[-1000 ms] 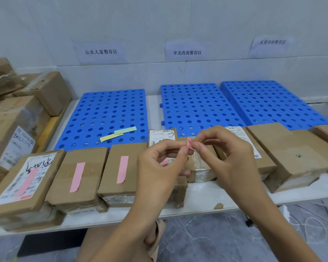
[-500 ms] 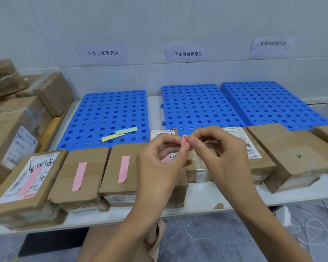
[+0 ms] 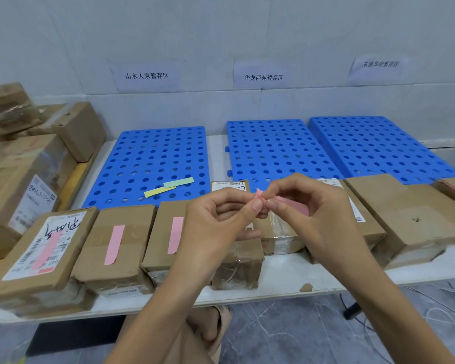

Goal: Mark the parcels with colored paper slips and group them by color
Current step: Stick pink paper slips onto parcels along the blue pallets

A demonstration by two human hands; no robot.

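Note:
My left hand (image 3: 216, 227) and my right hand (image 3: 315, 219) meet above the row of cardboard parcels, both pinching a pink paper slip (image 3: 293, 204) at its near end. Most of the slip runs behind my right fingers. Three parcels at the left carry pink slips: the labelled one (image 3: 47, 248), the second (image 3: 114, 244) and the third (image 3: 175, 233). A parcel (image 3: 279, 232) lies under my hands, partly hidden. Unmarked parcels (image 3: 405, 214) sit to the right. A yellow slip (image 3: 159, 191) and a green slip (image 3: 178, 182) lie on the left blue pallet (image 3: 153, 158).
Two more blue perforated pallets (image 3: 276, 148) (image 3: 378, 145) lie at the back, under paper signs on the wall. A stack of larger boxes (image 3: 24, 164) fills the left end. The white table edge (image 3: 326, 282) runs in front; cables lie on the floor at right.
Both hands have stayed together over the middle parcel, working the end of the pink slip; more of the slip now shows to the right behind my right fingers.

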